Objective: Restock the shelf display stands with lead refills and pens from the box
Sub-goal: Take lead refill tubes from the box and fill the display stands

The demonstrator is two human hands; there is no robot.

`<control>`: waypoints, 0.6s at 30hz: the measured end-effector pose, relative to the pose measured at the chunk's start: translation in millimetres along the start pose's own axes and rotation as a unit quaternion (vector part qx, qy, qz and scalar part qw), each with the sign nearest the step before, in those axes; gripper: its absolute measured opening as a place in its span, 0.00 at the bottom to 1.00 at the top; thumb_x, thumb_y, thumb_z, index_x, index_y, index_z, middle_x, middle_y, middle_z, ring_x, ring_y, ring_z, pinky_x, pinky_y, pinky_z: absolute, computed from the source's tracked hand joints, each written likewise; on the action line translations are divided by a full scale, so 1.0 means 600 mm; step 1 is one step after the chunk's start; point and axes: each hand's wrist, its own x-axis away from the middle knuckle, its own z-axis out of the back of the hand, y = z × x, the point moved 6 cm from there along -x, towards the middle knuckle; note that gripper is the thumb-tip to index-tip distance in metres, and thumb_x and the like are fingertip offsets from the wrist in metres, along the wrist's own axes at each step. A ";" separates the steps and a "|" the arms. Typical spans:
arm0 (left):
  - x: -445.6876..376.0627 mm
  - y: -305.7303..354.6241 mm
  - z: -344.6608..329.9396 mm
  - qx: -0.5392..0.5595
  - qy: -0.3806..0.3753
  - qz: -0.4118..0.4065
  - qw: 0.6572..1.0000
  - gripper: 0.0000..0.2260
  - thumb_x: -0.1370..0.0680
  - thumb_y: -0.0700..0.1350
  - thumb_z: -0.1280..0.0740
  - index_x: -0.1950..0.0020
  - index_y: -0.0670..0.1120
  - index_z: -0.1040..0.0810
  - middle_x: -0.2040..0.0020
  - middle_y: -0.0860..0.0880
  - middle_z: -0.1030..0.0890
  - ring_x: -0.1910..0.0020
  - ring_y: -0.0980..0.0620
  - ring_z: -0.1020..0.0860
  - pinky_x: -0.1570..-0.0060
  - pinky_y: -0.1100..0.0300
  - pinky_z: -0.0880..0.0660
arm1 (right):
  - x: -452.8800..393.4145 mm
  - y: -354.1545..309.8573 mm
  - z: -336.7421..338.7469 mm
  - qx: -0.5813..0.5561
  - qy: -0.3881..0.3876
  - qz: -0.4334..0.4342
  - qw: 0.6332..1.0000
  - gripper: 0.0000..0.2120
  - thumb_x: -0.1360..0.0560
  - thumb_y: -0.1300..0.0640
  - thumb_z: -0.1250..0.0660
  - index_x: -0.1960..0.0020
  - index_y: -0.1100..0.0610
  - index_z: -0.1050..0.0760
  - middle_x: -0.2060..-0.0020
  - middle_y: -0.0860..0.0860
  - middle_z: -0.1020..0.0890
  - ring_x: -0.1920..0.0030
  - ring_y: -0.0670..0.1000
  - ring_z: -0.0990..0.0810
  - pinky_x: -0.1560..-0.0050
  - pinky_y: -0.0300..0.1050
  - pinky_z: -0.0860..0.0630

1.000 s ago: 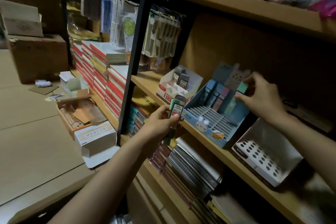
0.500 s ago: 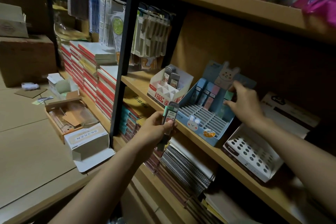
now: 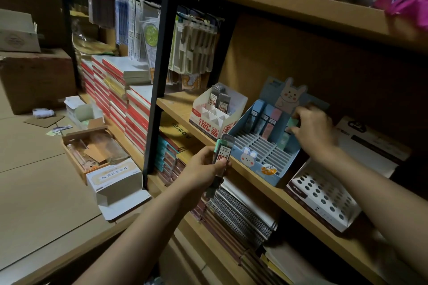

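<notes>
The left hand [image 3: 203,170] grips flat plastic lead refill cases [image 3: 221,156], upright, below the blue cardboard stand [image 3: 259,159]; the right hand [image 3: 315,131] pinches a green case [image 3: 292,122] in its back row.

Head view, down toward shelf [image 3: 231,166]

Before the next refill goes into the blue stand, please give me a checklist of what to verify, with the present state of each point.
1. Left hand grips spare refills: ok.
2. Blue stand has free slots in front: ok.
3. Green refill under right hand fully seated: cannot tell, fingers hide it.
4. Right hand free for the next refill: not ok, it is at the green one.
5. Blue stand fully on the shelf: not ok, its front overhangs the edge.
</notes>
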 end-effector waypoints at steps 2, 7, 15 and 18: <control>0.003 0.002 -0.004 0.001 -0.011 -0.003 1.000 0.10 0.20 0.41 0.36 0.39 0.47 0.25 0.51 0.49 0.17 0.56 0.54 0.17 0.61 0.63 0.22 | 0.004 -0.010 0.002 0.035 -0.001 0.011 0.999 0.12 0.31 0.60 0.24 0.51 0.59 0.24 0.53 0.57 0.22 0.55 0.60 0.19 0.63 0.44 0.28; 0.012 0.011 -0.015 0.035 -0.066 -0.013 0.997 0.11 0.20 0.41 0.37 0.37 0.46 0.26 0.49 0.48 0.17 0.53 0.53 0.18 0.58 0.62 0.22 | 0.011 -0.018 0.018 0.053 -0.042 -0.014 0.998 0.13 0.27 0.57 0.28 0.44 0.59 0.23 0.48 0.57 0.24 0.50 0.59 0.20 0.57 0.46 0.24; 0.022 0.025 -0.026 0.042 -0.103 -0.015 0.994 0.12 0.20 0.42 0.37 0.36 0.48 0.27 0.50 0.52 0.15 0.56 0.58 0.18 0.53 0.58 0.25 | 0.076 -0.153 0.041 -0.451 -0.241 -0.013 0.859 0.10 0.25 0.51 0.31 0.45 0.43 0.24 0.52 0.45 0.18 0.56 0.42 0.17 0.61 0.36 0.20; 0.025 0.030 -0.024 0.028 -0.093 -0.026 0.995 0.14 0.21 0.41 0.36 0.35 0.48 0.28 0.50 0.51 0.15 0.51 0.55 0.18 0.49 0.56 0.25 | 0.086 -0.188 0.042 -0.480 -0.244 0.013 0.842 0.14 0.27 0.59 0.28 0.42 0.52 0.20 0.50 0.47 0.16 0.54 0.44 0.16 0.57 0.39 0.19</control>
